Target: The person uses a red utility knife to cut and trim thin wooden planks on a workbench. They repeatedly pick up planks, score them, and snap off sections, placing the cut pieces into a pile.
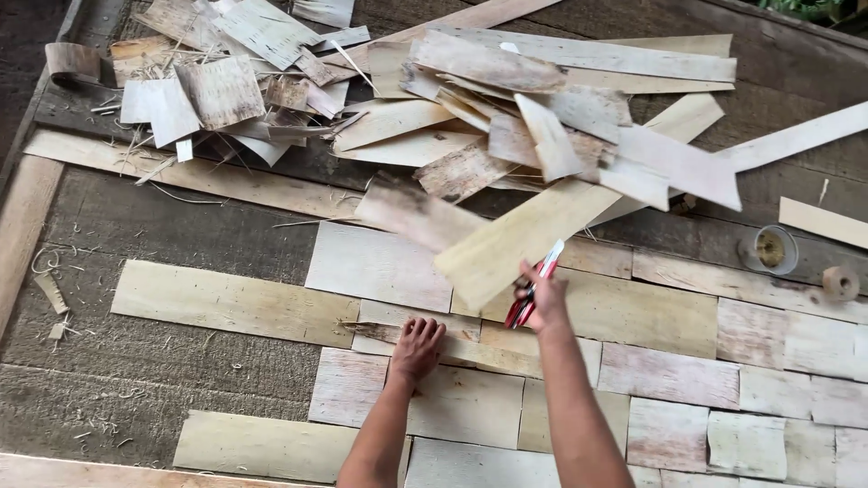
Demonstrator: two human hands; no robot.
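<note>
Both forearms reach up from the bottom edge over a floor (181,226) tiled with flat bark sheets (380,267). The left hand (417,348) lies palm down, fingers together and slightly curled, pressing on a narrow strip (398,333) between the laid sheets. The right hand (540,303) is raised just beside it, wrist bent, fingers clamped around red-handled scissors (533,289) whose pale tip points up and right, overlapping a long strip (533,230) that slants down from the loose pile (506,117). A tape roll (770,249) sits well apart at the right.
</note>
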